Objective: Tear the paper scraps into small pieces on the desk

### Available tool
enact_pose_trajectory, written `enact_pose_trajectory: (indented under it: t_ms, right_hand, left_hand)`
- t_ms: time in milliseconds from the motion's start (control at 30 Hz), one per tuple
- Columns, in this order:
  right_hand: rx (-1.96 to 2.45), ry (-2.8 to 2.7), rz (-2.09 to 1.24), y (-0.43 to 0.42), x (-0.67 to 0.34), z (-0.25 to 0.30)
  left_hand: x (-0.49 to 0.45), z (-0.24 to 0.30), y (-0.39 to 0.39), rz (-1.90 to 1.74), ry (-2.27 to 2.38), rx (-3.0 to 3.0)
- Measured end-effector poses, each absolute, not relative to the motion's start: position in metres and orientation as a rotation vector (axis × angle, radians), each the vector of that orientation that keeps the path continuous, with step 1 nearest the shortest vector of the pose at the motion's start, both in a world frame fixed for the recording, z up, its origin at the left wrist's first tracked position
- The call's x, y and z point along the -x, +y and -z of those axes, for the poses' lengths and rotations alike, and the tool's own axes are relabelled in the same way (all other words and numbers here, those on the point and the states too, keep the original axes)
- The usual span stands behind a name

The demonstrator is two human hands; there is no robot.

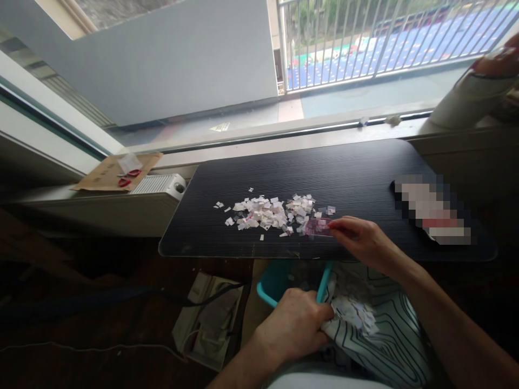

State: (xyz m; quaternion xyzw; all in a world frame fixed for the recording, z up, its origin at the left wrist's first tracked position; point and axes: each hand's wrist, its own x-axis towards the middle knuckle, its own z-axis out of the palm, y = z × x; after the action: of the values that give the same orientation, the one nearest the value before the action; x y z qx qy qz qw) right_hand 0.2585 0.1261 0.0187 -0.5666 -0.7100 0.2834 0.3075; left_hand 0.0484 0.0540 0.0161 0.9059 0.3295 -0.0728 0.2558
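Observation:
Small white paper scraps [265, 212] lie heaped on the dark table [194, 213]. My right hand [359, 235] pinches the end of a flat, see-through pink piece [317, 227] at the heap's right edge; its exact kind is unclear. Below the table's front edge, my left hand [298, 319] grips the near rim of a turquoise bin [265, 294]. Some scraps show dimly inside the bin. Beside it, a pale cloth with dark wavy lines [389, 329] lies over my lap, bearing more paper scraps [357, 313]; its edge meets my left fingers.
A pixelated dark object [433, 210] lies on the table's right. Red-handled scissors [130, 177] and a brown envelope [101, 172] rest on the left sill, near a white slatted box [158, 185]. An open box [213, 319] stands on the floor. Another person's sleeve [458, 102] shows far right.

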Motion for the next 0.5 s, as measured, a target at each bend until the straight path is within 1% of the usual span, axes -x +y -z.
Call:
enact_pose_trajectory:
  t_ms: [167,500]
  right_hand:
    - [1.581,-1.829,-0.65,0.124,-0.267,-0.019]
    - [1.615,-1.887,-0.646,0.112,-0.276,-0.031]
  left_hand:
    - [-0.047,-0.016,0.055,0.196,0.9,-2.452]
    - [-0.045,-0.017,0.056,0.185,0.935,-2.412]
